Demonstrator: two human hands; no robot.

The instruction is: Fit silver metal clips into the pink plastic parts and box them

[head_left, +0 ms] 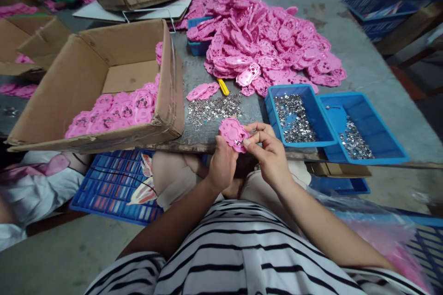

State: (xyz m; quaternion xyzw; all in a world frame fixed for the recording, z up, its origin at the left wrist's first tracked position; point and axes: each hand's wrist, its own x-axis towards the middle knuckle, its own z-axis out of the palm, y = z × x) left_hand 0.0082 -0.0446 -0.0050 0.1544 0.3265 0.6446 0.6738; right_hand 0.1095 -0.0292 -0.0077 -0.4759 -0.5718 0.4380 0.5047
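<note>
My left hand is closed round the lower left edge of a pink plastic piece, moulded with a wavy outline and holding it tilted up above the table's front edge. At the piece's right side my right hand is pinched, thumb and index finger against a small silver metal piece lying on the pink surface. Part of that metal piece is hidden by the fingertips. Just beyond both hands, small metal pieces lie scattered on the table, with a yellow-handled tool behind them.
A large heap of pink pieces covers the table's middle. Two blue trays with metal pieces stand at the right. On the left, an open cardboard box holds pink pieces. Another person's sleeve shows at far left.
</note>
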